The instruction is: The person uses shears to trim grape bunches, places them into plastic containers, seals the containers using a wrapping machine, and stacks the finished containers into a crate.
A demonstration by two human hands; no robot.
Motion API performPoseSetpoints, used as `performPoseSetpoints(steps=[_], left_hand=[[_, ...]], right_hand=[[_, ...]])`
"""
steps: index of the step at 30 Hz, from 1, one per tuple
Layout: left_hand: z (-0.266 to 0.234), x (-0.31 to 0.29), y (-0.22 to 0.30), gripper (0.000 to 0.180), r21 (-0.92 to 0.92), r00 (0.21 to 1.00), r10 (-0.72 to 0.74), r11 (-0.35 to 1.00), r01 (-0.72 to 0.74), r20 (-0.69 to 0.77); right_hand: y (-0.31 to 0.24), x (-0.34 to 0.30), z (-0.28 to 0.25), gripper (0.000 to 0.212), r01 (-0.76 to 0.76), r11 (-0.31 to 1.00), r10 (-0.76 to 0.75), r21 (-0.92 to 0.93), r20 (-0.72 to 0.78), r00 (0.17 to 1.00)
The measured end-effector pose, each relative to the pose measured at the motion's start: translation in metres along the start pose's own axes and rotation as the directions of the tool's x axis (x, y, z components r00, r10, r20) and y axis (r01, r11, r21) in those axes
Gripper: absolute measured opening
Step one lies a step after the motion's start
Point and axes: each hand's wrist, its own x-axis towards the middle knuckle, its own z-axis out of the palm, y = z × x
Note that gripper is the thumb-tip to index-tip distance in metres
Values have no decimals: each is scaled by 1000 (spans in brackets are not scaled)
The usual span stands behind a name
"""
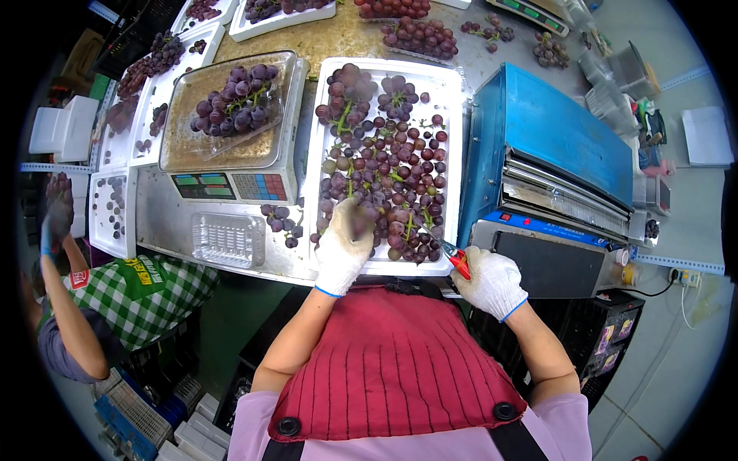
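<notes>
A white foam tray (454,165) full of loose purple grapes (403,157) and small clusters lies in front of me. My left hand (343,246), in a white knitted glove, reaches over its near left part. Its fingers are curled around grapes, partly blurred and hidden by the glove. At the tray's near right corner, my gloved right hand (489,280) is closed on red-handled snips (457,261), whose blades point at the grapes. A small cluster (283,223) lies on the metal table left of the tray.
Left of the tray stands a scale (288,173) bearing a bunch (234,101) in clear plastic, with a clear punnet (228,239) in front. A blue wrapping machine (557,138) borders the right. More grape trays (283,26) fill the back. A co-worker in a green checked apron (138,300) is at left.
</notes>
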Motion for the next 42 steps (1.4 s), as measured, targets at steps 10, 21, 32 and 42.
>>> performPoseSetpoints(steps=[10,21,32,42], left_hand=[[-16,-14,26,65,465,984,169,867,-177,58],[-40,-29,31,51,129,976,209,971,-199,-67],[-19,16,42,50,-679,753,273,-326,658,599],[-22,8,67,52,-561,677,490,-384,734,550]], right_hand=[[-1,10,-11,28,62,996,-60,-71,32,998],[-1,1,-32,30,48,988,-59,-149,-70,996],[-13,-8,-80,33,201,935,-165,293,-141,976],[20,-8,-42,54,191,897,-146,398,-142,979]])
